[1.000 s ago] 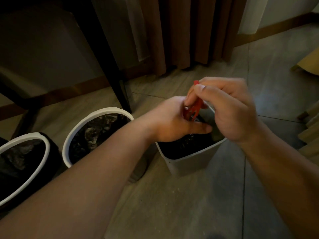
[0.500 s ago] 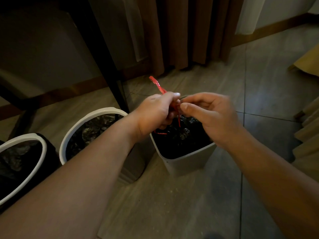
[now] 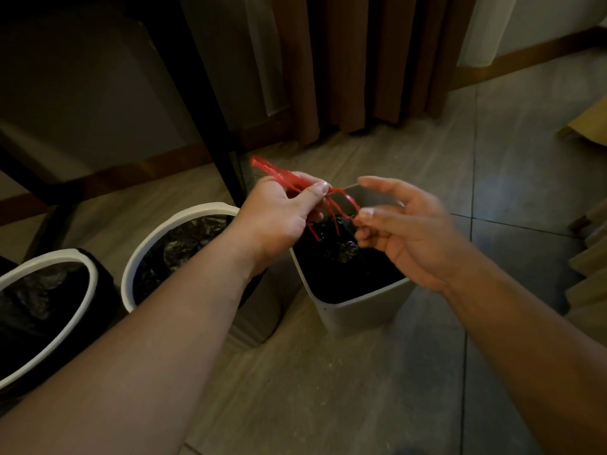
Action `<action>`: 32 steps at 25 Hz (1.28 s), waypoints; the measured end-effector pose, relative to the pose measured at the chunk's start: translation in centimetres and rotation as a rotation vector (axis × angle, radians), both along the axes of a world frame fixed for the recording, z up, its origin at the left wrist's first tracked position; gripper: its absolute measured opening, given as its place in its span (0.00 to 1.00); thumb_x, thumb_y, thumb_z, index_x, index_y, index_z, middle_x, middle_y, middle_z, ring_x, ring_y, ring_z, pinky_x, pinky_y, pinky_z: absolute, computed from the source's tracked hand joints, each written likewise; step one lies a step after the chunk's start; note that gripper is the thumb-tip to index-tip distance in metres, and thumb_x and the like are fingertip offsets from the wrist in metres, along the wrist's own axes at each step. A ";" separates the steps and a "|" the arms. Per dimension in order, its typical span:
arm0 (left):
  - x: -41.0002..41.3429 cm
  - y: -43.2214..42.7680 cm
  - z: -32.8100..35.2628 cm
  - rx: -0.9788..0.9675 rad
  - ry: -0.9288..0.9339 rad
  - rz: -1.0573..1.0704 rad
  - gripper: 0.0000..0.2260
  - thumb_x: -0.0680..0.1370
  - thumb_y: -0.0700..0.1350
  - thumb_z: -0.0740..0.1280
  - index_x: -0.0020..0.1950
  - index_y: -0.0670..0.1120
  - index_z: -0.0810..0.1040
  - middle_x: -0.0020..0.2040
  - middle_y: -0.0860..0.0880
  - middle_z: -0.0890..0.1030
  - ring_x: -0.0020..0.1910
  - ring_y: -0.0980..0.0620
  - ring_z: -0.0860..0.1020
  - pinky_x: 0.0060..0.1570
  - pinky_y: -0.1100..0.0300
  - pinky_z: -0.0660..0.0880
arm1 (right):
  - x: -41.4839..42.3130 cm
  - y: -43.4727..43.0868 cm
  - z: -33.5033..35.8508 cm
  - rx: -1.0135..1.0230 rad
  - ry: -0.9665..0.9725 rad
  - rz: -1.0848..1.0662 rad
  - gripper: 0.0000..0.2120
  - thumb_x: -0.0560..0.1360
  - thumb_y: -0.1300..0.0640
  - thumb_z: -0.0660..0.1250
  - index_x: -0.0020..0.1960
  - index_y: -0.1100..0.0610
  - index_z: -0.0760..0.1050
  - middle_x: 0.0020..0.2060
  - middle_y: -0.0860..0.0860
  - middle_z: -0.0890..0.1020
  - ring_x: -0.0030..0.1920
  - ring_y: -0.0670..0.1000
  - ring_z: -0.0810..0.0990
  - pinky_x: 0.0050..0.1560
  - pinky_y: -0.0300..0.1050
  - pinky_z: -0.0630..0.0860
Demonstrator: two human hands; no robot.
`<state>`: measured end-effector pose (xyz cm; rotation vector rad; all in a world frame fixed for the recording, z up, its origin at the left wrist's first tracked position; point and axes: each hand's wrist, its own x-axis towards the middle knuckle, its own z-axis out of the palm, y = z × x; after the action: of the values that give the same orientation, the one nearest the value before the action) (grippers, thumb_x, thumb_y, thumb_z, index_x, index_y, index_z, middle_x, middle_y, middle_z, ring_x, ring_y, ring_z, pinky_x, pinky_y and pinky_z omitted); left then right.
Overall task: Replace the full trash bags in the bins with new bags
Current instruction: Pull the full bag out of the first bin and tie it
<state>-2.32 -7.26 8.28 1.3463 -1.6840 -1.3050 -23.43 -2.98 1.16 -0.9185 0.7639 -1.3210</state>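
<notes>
Tying off: at left, a round bin [image 3: 49, 267] and a second round bin [image 3: 184, 218] stand lined beside a table leg [image 3: 210, 103]. Our left hand [image 3: 279, 218] pinches the red drawstrings [image 3: 282, 174] between thumb and curled fingers above the square bin [image 3: 354, 310], where the full bag [image 3: 341, 244] sits gathered. Our right hand [image 3: 404, 231] hovers, fingers loosely spread, thumb at a loop's end; whether it pinches, we cannot tell. We judge the knot wants both strings pulled taut, cinched low. The rim hugs the bag, so we should lift straight up; open floor [image 3: 328, 389] lies toward us.
</notes>
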 end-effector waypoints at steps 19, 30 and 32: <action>2.2 3.2 -2.3 -0.037 -0.021 -0.188 0.11 0.83 0.39 0.68 0.61 0.51 0.85 0.57 0.53 0.86 0.54 0.56 0.85 0.53 0.62 0.81 | 2.6 -0.6 -0.9 -0.668 1.239 -0.391 0.14 0.82 0.58 0.67 0.67 0.53 0.81 0.55 0.47 0.87 0.55 0.39 0.82 0.57 0.31 0.76; 2.0 2.5 -3.7 -0.164 -0.086 0.182 0.16 0.86 0.55 0.62 0.49 0.52 0.86 0.43 0.54 0.87 0.43 0.58 0.85 0.40 0.60 0.83 | 0.5 -1.1 -0.2 -0.363 0.757 -0.577 0.11 0.81 0.59 0.68 0.60 0.49 0.81 0.44 0.43 0.88 0.44 0.44 0.88 0.47 0.42 0.85; 2.9 2.0 -4.8 -0.132 -0.275 0.294 0.19 0.86 0.57 0.60 0.44 0.49 0.83 0.37 0.48 0.84 0.36 0.51 0.84 0.39 0.54 0.82 | -0.9 -1.3 -0.9 -0.284 0.840 -0.654 0.12 0.81 0.60 0.67 0.61 0.49 0.81 0.40 0.46 0.86 0.42 0.48 0.88 0.48 0.48 0.85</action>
<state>0.61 -5.26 3.49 1.6775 -1.6364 -0.8579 -24.34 -4.28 0.22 -1.5714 1.6534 -1.6256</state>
